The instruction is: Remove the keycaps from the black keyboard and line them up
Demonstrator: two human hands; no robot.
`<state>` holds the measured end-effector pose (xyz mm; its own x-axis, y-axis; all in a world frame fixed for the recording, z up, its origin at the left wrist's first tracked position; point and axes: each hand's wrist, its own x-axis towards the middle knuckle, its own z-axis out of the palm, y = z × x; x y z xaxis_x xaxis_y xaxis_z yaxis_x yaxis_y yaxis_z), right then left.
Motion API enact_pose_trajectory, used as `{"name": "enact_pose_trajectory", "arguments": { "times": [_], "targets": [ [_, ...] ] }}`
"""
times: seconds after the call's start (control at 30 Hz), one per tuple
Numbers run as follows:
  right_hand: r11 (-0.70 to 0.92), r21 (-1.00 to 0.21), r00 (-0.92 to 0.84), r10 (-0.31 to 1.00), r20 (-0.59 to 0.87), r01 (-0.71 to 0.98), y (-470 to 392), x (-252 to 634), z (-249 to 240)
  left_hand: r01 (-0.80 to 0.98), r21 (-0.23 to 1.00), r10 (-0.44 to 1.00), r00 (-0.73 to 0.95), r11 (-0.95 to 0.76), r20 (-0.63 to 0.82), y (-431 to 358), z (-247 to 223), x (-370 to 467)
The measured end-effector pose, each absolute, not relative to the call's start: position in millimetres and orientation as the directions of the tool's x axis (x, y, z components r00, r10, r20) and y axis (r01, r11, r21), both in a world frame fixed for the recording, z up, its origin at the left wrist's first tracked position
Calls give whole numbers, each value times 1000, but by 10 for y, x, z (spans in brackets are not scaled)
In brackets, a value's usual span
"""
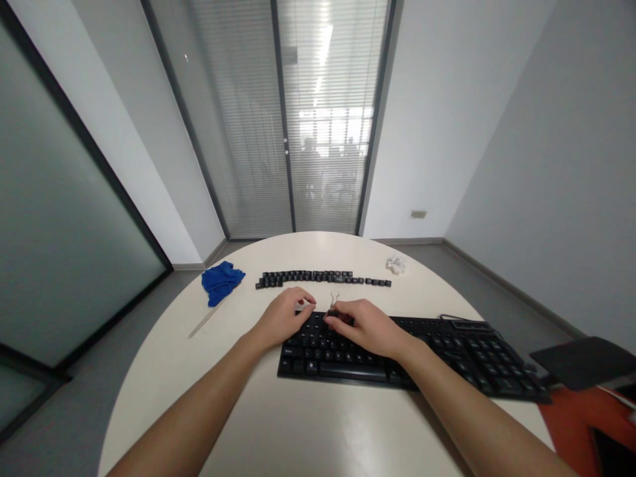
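Note:
A black keyboard [352,372] lies across the table in front of me. My left hand [284,317] rests at its upper left corner, fingers curved and thumb apart, with nothing visible between them. Over the left half of the keys, my right hand [365,324] pinches what looks like a wire keycap puller [334,305]. Its two thin metal prongs point up and away from me, with a dark piece at their base. The right fingers hide part of the keys underneath. Loose black keycaps [308,276] stand in rows beyond the keyboard.
A blue cloth [221,281] lies at the left, touching a thin pale stick [206,319]. Crumpled white tissue [396,264] sits at the far right of the round white table [318,248]. A dark armrest [586,361] and orange chair seat [571,424] are at the right.

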<state>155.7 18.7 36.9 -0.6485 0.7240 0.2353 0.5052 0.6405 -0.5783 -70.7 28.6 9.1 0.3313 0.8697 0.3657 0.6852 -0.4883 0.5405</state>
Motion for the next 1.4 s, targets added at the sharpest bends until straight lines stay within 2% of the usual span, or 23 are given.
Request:
{"name": "enact_pose_trajectory", "arguments": {
  "times": [0.13,0.23,0.63,0.83,1.13,1.4],
  "targets": [
    [707,-512,-688,672,272,488,173,1572,410,567,534,766,573,-627,290,105,186,-659],
    [691,-521,-659,695,287,501,199,1587,393,554,524,740,622,-647,256,62,219,-667],
    [589,-682,-639,734,230,432,298,1652,291,593,540,788,559,-597,257,75,127,-590],
    [459,-812,-616,771,162,361,352,1678,217,607,536,797,549,-586,251,94,90,-584],
    [569,-700,-571,773,277,431,377,1667,166,578,601,815,525,-552,245,116,24,-569],
    [597,-682,-597,749,285,423,369,1663,187,516,678,826,502,-524,256,138,28,-575]
  ]
}}
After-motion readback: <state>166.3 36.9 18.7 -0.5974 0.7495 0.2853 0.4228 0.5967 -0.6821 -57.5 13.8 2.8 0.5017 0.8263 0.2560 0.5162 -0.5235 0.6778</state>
